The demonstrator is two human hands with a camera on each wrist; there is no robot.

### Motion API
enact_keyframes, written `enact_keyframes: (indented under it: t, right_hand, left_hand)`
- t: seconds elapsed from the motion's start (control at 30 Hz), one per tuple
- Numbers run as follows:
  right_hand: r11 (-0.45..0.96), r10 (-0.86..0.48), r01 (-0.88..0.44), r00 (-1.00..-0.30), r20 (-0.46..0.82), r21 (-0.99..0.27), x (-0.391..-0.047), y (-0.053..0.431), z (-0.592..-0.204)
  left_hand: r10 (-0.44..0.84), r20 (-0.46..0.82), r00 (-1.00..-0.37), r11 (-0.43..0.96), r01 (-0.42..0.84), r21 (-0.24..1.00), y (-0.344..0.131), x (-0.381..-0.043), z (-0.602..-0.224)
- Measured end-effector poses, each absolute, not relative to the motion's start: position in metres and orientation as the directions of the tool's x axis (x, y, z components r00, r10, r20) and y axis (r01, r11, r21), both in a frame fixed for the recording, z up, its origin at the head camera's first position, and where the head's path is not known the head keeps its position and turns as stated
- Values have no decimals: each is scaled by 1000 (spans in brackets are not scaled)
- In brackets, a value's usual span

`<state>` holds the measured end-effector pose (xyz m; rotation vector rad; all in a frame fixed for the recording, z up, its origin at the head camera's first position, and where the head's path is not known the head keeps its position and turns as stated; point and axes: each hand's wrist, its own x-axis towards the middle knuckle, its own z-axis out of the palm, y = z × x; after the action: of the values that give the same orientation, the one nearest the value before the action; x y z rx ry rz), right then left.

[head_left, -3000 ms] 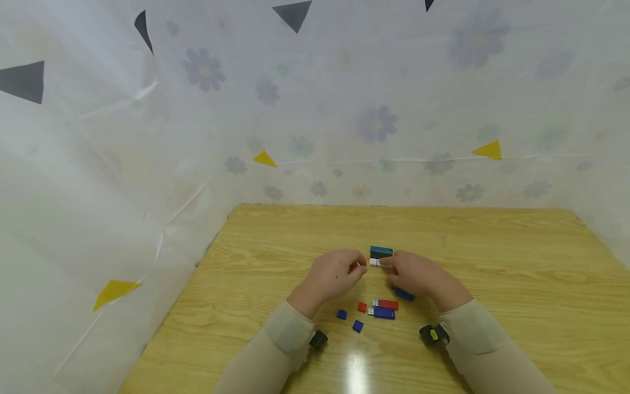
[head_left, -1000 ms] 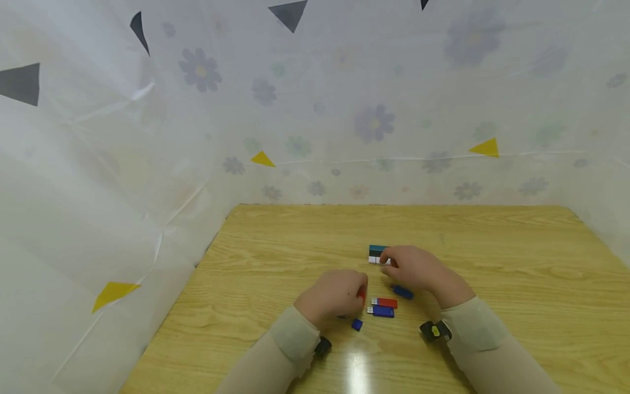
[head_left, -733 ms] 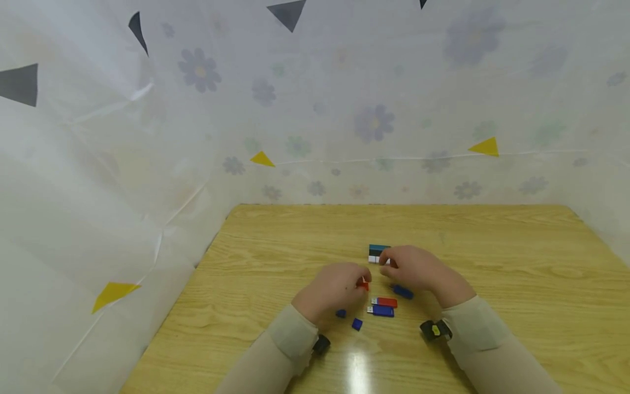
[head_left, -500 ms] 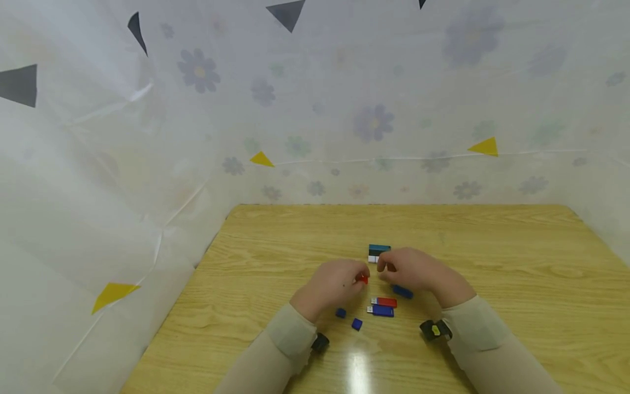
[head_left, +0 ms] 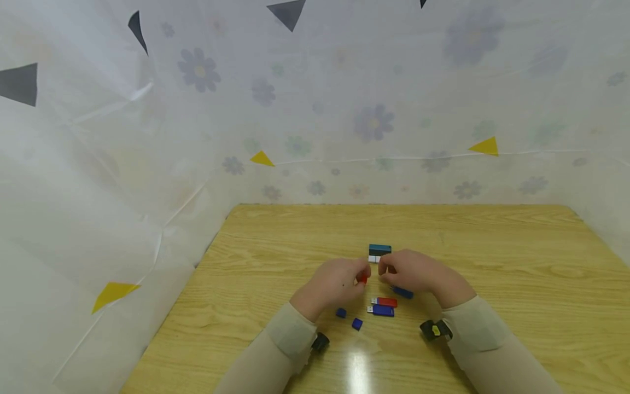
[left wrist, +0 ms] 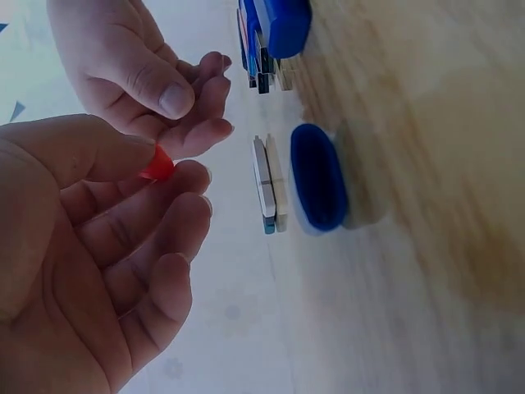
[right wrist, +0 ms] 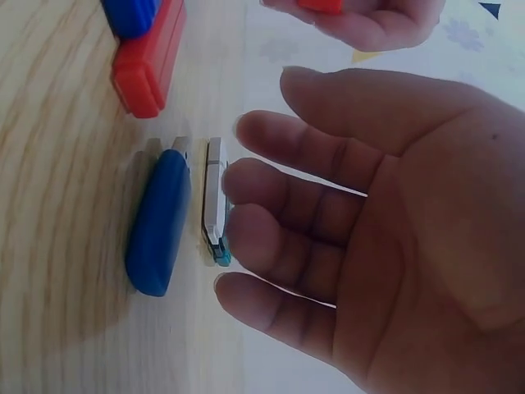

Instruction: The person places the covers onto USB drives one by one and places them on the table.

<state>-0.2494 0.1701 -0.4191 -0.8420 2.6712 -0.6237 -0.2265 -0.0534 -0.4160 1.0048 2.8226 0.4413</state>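
Observation:
My left hand pinches a small red USB stick cap between thumb and index finger, raised above the table. To its right hangs my right hand, fingers relaxed and slightly bent, holding nothing; in the right wrist view its palm shows bare. Below the hands lie an uncapped red USB stick and an uncapped blue one, metal plugs pointing left. Another blue USB stick lies partly under the right hand. Two blue caps sit to the left, one with its hollow end visible in the left wrist view.
Just beyond the right fingertips, a white USB stick lies alongside a teal and black one. The wooden table meets a flower-patterned sheet at the back and left. Black camera mounts hang under both wrists.
The left hand went down to the red cap on the table, took it and lifted it back up. The right hand drew slightly toward me, off the white USB stick.

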Motion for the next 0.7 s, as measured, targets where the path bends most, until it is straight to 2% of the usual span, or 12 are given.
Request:
enact_keyframes:
  t: [0.43,0.7]
  right_hand:
    - [772,-585,-409,-756,-294,-486,-241,166,-419]
    - [766,-604,-432,-738,-302,-477,-237,165,-418]
  left_hand:
    - [607,-23,-794,767,578,277,-52,-227,-416]
    - [607,-29,-794,769,578,271,-52,-227,-416]
